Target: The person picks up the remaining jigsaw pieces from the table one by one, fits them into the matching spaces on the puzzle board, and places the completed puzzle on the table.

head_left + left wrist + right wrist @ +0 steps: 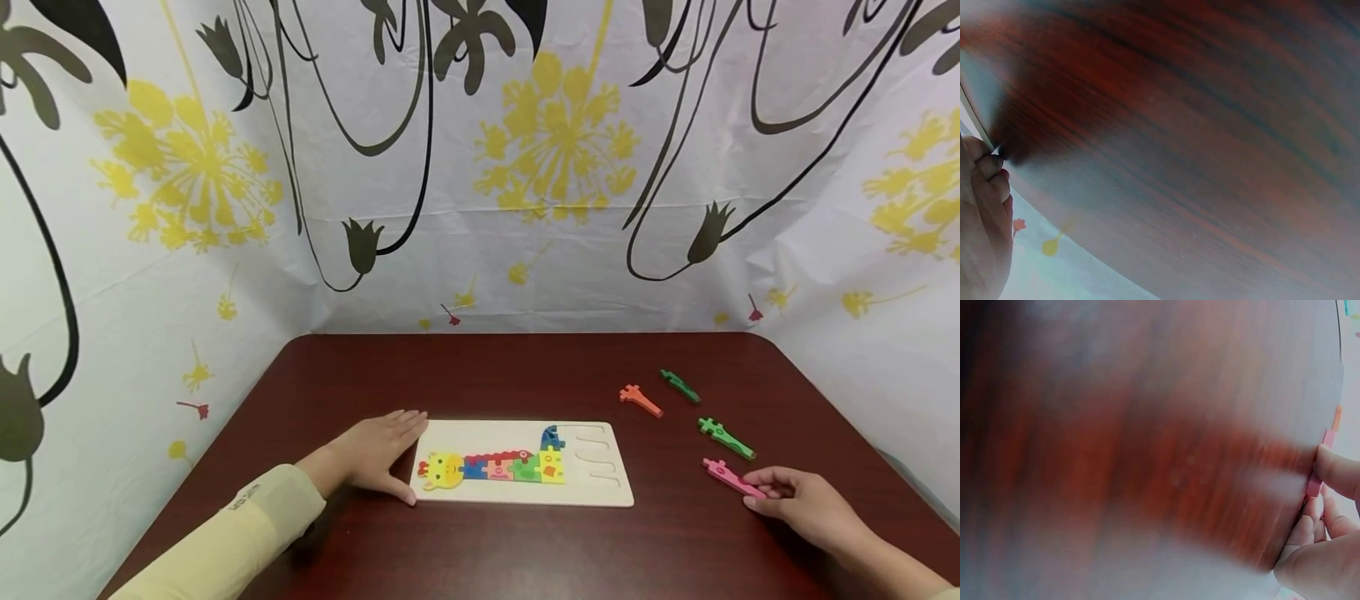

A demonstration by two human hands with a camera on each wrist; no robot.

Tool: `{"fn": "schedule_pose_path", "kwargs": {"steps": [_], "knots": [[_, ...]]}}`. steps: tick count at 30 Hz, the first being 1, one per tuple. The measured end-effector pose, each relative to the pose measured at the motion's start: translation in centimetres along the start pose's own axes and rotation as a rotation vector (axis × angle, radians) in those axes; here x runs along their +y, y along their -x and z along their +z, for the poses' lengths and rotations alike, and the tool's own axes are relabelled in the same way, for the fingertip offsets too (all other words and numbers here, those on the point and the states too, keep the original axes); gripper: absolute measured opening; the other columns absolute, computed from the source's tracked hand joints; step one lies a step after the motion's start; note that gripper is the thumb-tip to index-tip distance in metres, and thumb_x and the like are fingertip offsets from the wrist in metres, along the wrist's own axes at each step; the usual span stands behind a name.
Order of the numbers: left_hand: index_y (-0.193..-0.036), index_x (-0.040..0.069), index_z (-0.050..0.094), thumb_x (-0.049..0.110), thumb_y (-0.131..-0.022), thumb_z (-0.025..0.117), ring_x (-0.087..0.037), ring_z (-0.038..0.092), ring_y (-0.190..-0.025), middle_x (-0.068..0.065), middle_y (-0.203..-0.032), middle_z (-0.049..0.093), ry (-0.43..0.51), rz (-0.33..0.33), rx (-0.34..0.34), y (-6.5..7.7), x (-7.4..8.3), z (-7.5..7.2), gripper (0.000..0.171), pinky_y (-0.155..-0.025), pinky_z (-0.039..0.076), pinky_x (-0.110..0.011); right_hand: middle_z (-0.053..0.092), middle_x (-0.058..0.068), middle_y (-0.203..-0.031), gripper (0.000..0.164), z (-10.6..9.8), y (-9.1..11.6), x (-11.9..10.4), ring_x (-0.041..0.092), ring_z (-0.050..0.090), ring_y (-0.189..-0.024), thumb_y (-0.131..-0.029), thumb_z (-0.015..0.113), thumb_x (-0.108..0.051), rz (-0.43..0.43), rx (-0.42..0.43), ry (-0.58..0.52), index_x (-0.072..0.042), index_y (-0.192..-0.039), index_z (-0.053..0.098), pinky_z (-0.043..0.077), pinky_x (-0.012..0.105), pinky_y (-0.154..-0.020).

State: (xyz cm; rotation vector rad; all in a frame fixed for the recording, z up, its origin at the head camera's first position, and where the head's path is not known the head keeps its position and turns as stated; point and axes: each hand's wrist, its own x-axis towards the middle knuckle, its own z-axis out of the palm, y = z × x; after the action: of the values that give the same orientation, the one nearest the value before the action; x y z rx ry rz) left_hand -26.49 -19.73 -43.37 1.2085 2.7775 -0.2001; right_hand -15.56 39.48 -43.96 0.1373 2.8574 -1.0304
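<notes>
A pale wooden puzzle board (480,493) lies on the table with a giraffe picture partly filled in: a yellow head piece (444,471), several coloured body pieces and a blue piece (552,437) at the upper right. Bare leg-shaped outlines show at the board's right. My left hand (382,454) rests at the board's left edge, fingers straight along its corner, thumb on the near side. In my right hand (802,504) a pink puzzle piece (723,473) is pinched by its near end between thumb and fingers; the right wrist view shows this pink piece (1330,439) edge-on.
Right of the board lie an orange piece (641,401), a dark green piece (680,386) and a light green piece (726,437). The dark red-brown table (450,550) has rounded far corners. A white patterned cloth (480,275) hangs behind it and at both sides.
</notes>
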Motion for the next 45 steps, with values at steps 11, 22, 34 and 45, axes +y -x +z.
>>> {"fn": "schedule_pose_path", "kwargs": {"steps": [11,22,34,45], "knots": [[-0.154,0.005,0.024,0.091,-0.071,0.037,-0.024,0.021,-0.145,-0.009,-0.159,0.024,-0.007,0.004,0.003,0.0,-0.1,0.0,0.121,-0.115,0.021,-0.039,0.059,0.000,-0.085,0.035,0.1,0.1,-0.4,0.010,0.047,-0.073,-0.088,0.074,-0.023,0.002,0.023,0.019,0.004,-0.109,0.067,0.038,0.025,-0.061],[-0.154,0.006,0.024,0.091,-0.071,0.038,-0.024,0.021,-0.145,-0.009,-0.159,0.024,0.007,-0.002,-0.008,0.0,-0.1,0.1,0.120,-0.115,0.021,-0.039,0.064,0.003,-0.089,0.032,0.3,0.2,-0.5,0.014,0.048,-0.075,-0.088,0.073,-0.022,0.009,0.030,0.020,0.003,-0.108,0.068,0.038,0.027,-0.062],[-0.154,0.006,0.024,0.091,-0.071,0.037,-0.024,0.022,-0.145,-0.008,-0.158,0.025,-0.001,-0.006,0.000,-0.1,-0.1,0.1,0.120,-0.115,0.022,-0.039,0.066,0.007,-0.097,0.038,-0.4,-0.2,-0.7,0.012,0.050,-0.078,-0.089,0.072,-0.025,-0.002,0.045,-0.034,0.005,-0.112,0.066,0.041,0.026,-0.061],[-0.154,0.004,0.025,0.091,-0.072,0.037,-0.025,0.022,-0.144,-0.010,-0.158,0.025,0.000,0.012,0.019,0.1,0.0,0.1,0.120,-0.115,0.022,-0.039,0.059,0.003,-0.081,0.030,-0.2,-0.8,-2.2,0.010,0.047,-0.067,-0.090,0.071,-0.019,-0.086,0.101,-0.014,0.005,-0.109,0.067,0.041,0.026,-0.055]]}}
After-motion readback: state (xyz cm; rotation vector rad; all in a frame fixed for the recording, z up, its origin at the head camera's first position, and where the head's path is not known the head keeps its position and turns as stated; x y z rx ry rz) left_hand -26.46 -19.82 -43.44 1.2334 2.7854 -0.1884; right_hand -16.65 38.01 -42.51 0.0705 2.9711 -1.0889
